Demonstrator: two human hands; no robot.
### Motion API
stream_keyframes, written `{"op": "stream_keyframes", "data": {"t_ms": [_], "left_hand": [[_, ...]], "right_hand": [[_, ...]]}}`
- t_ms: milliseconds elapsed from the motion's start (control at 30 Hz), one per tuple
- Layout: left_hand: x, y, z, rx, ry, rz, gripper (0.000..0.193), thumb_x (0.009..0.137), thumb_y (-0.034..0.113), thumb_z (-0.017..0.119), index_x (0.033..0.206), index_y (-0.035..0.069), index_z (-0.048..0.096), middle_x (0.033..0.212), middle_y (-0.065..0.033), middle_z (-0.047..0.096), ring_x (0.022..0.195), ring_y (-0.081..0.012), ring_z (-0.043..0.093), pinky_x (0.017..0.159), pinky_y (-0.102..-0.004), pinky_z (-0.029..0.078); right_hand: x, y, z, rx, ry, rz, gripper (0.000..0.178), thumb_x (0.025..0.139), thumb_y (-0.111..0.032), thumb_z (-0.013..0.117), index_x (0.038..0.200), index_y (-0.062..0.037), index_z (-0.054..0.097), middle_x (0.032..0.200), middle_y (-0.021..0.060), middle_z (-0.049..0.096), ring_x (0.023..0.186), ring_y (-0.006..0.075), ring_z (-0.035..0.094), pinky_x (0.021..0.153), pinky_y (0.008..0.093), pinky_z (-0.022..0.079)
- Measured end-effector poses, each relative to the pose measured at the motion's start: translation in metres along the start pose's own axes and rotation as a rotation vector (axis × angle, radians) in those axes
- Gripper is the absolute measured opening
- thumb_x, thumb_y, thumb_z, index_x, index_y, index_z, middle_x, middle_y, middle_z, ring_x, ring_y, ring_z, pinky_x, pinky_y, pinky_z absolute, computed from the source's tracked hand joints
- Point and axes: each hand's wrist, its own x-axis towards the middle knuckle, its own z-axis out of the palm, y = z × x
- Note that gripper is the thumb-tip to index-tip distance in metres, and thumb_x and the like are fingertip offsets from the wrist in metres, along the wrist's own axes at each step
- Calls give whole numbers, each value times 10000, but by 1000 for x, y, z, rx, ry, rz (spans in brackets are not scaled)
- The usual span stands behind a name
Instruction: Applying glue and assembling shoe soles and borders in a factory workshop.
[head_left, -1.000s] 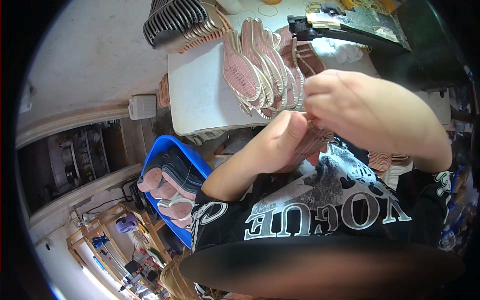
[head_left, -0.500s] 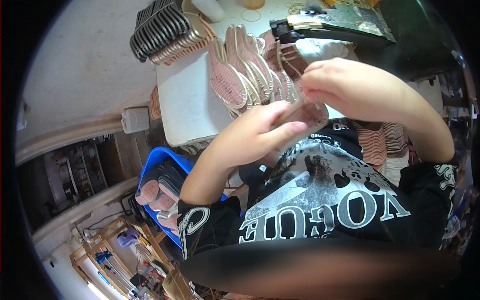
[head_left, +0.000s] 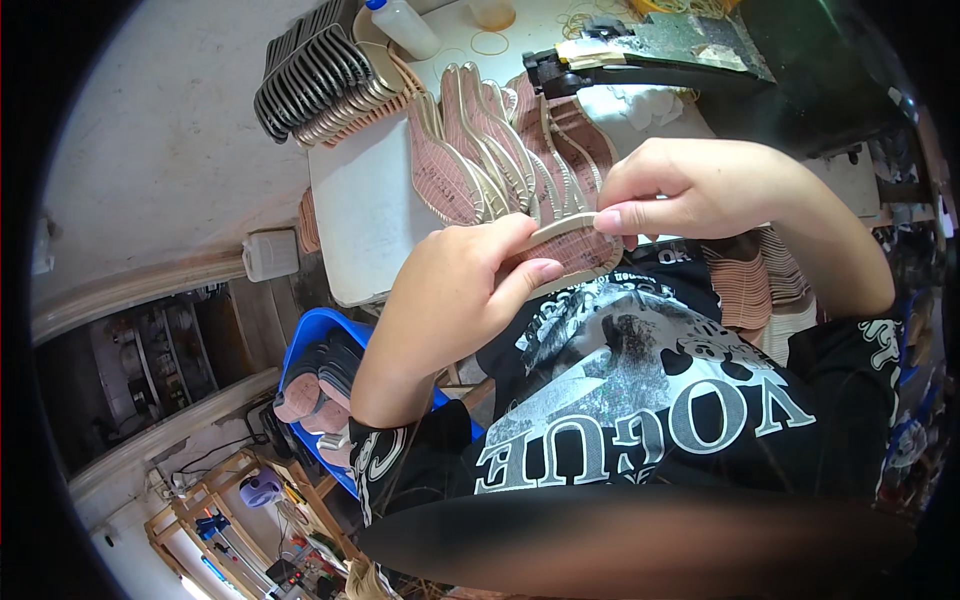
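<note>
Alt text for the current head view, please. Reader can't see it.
Two bare hands, left and right, grip a pink insole with a pale rim in front of the wearer's black printed shirt. Beyond them, more insoles lie overlapping on a white table; a blue bin holding pink and dark pieces stands to the left.

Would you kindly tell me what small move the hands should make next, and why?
Probably the right hand should slide its pinch slightly along the cream rim of the pink, flat, sole-shaped piece, because its thumb and fingers grip that edge while the left hand holds the piece farther left.
</note>
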Motion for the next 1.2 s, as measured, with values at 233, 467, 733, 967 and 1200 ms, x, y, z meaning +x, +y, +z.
{"op": "stream_keyframes", "data": {"t_ms": [233,467,733,967,1200], "left_hand": [[-8,-21,8,-198,29,-80,243,878,216,646,924,-16,592,649,-78,569,593,-122,531,542,-302,405],[-4,-108,-9,-1030,563,-178,361,964,276,526,1222,26,561,938,-12,611,836,-82,554,700,-187,415],[82,-224,30,-1073,562,-247,762,952,638,240,1345,19,451,1358,-157,489,1191,-268,521,1038,-395,380],[38,-193,44,-1242,561,-265,799,883,481,613,1392,-38,283,1298,-163,486,1171,-222,504,971,-339,430],[-16,-196,71,-1566,688,-188,575,911,410,578,1318,45,400,1132,-120,569,992,-201,588,820,-338,508]], "right_hand": [[19,21,43,138,351,-97,330,957,-279,541,840,17,627,696,92,586,660,207,551,649,319,452],[59,47,75,188,579,1,590,933,-376,570,1337,17,397,1272,207,480,1157,264,504,984,368,404],[144,76,72,-176,889,249,871,815,-507,663,1387,67,342,1332,284,436,1265,353,426,1050,404,352],[146,49,78,-20,830,367,904,784,-581,647,1361,67,394,1289,265,498,1218,343,488,1017,407,386],[186,33,136,45,598,-9,645,906,-383,565,1382,22,406,1281,217,528,1214,261,502,1043,321,352]]}}
